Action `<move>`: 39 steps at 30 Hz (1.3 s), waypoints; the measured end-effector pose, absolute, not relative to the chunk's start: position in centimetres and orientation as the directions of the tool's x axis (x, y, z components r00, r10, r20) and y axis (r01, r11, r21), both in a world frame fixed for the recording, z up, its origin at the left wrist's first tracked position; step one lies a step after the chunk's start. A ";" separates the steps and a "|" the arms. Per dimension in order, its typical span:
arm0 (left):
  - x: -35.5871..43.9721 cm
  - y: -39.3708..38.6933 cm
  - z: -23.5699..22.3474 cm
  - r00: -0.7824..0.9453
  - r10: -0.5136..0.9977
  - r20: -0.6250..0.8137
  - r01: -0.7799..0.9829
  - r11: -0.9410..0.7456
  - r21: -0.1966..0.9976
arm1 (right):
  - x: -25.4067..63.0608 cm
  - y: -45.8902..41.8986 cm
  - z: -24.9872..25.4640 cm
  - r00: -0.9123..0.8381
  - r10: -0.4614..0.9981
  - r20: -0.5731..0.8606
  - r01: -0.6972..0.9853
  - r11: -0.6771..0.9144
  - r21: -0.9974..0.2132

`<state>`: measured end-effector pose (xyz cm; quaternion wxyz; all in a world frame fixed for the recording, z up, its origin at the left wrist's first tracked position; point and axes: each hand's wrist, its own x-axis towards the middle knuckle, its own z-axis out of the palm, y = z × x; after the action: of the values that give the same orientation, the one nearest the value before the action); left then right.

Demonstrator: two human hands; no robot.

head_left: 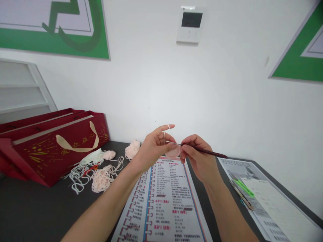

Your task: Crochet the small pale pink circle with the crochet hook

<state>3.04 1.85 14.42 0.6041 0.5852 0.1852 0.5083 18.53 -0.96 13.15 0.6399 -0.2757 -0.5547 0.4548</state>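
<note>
My left hand [153, 146] is raised above the table, its index finger stretched out with pale pink yarn looped over it, while thumb and other fingers pinch a small round pink crocheted piece [173, 153]. My right hand [198, 158] grips a dark red crochet hook [207, 152] like a pencil. The hook's metal tip reaches left into the piece by the left fingertips. Both hands hover over a spiral-bound printed sheet [164, 198] lying on the dark table [37, 208].
Loose pink and white yarn [101, 171] and small pink yarn balls [132, 148] lie left of the sheet. Red gift bags [50, 141] lean at far left. Papers with green and other pens [243, 190] lie at right. A white wall stands behind.
</note>
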 end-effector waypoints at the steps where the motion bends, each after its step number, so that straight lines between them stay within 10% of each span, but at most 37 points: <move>1: 3.1 2.0 14.2 0.411 0.837 0.362 -0.409 -0.186 0.893 | 18.4 -0.8 12.9 -0.012 0.883 0.468 -0.286 0.446 -0.848; 39: 3.4 2.5 13.3 0.346 0.890 0.297 -0.337 -0.177 0.925 | 18.6 0.0 11.4 0.052 0.899 0.434 -0.355 0.423 -0.833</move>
<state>3.44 2.53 13.27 0.5932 0.5668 0.2440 0.5171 18.59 -0.04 11.43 0.6740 -0.2680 -0.5073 0.4653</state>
